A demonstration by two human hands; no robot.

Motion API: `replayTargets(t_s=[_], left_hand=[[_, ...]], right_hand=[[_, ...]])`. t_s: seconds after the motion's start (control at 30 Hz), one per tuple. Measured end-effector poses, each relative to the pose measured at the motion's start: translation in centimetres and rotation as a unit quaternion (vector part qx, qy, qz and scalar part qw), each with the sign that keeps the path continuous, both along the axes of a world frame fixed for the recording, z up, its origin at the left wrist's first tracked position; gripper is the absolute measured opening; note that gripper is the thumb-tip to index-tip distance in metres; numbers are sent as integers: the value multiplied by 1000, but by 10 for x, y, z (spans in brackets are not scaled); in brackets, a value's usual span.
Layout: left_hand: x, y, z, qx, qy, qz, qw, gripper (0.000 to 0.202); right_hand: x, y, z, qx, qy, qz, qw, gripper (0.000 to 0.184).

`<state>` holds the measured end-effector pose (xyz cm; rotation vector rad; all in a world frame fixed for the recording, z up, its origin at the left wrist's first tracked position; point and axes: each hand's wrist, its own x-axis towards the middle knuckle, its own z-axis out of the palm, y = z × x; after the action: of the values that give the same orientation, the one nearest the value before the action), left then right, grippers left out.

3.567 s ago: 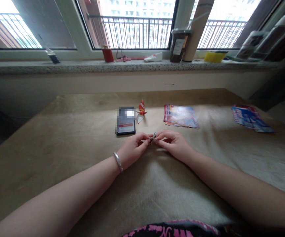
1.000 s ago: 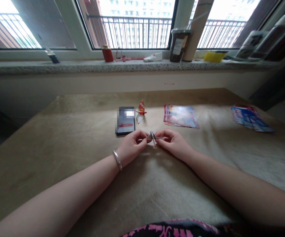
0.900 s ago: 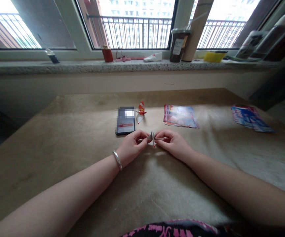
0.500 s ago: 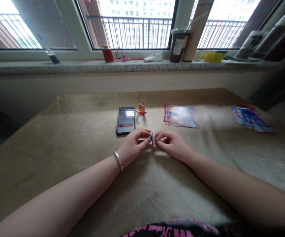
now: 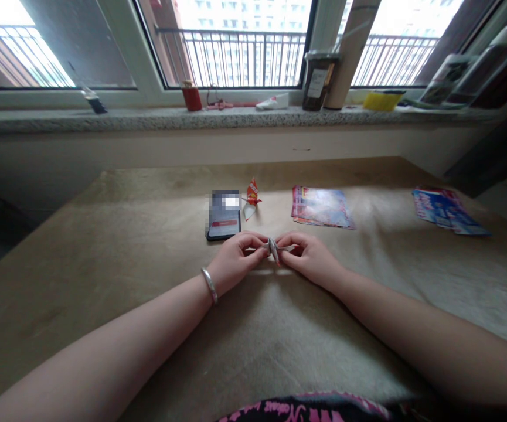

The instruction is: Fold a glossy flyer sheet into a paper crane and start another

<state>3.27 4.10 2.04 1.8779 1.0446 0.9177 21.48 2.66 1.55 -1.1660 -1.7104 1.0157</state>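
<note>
The small folded paper piece [image 5: 273, 249] sits just above the middle of the counter [image 5: 104, 281], pinched from both sides. The left hand [image 5: 235, 262] is curled nearly closed, thumb and forefinger nipping the piece's left tip. The right hand [image 5: 309, 257] mirrors it on the right tip. Gripping by the tips likely keeps so small a piece taut and off the cloth, and the forearms lying on the counter seem to steady it. A bracelet [image 5: 209, 285] circles the left wrist.

Just beyond the hands, toward the far edge, a phone [image 5: 224, 217] lies face up, seemingly within easy view, with a red paper figure [image 5: 251, 196] standing just beside it. A stack of printed sheets [image 5: 321, 207] lies to the right, within reach, and a second stack [image 5: 449, 211] lies near the right edge.
</note>
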Motion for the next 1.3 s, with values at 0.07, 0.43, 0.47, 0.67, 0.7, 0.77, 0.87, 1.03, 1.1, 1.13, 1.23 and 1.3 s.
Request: replayTargets(t_s=[0.07, 0.43, 0.47, 0.67, 0.7, 0.77, 0.87, 1.03, 1.1, 1.13, 1.23, 1.3], left_hand=[[0, 0, 0, 6, 8, -3, 1000, 16], [-1, 0, 3, 19, 21, -17, 999, 23], [-1, 1, 3, 3, 15, -21, 1000, 23], [-3, 2, 1, -107, -60, -41, 992, 24], [-3, 3, 0, -114, -70, -40, 990, 23], [-2, 3, 0, -122, -80, -35, 989, 23], [-2, 3, -1, -117, -72, -31, 990, 24], [-2, 3, -1, -103, -51, -28, 993, 26], [-2, 3, -1, -99, -36, -18, 994, 25], [-2, 3, -1, -93, -26, -15, 995, 24], [-2, 3, 0, -67, -5, -23, 998, 22], [-2, 2, 1, -64, -10, -33, 997, 24]], right_hand=[[0, 0, 0, 8, 14, 8, 1000, 10], [4, 3, 1, -35, 47, 30, 998, 23], [5, 3, 2, -43, 50, 33, 997, 23], [7, 4, 2, -132, 112, 30, 984, 29], [7, 4, 2, -141, 114, 23, 983, 30], [7, 3, 2, -154, 109, 6, 982, 31], [5, 3, 4, -166, 79, -13, 983, 30], [3, 2, 6, -162, 28, -1, 986, 28], [3, 2, 4, -157, 24, 3, 987, 29], [4, 2, 3, -159, 24, 3, 987, 30], [6, 3, 1, -174, 29, -2, 984, 32], [7, 3, 1, -181, 42, 3, 983, 34]])
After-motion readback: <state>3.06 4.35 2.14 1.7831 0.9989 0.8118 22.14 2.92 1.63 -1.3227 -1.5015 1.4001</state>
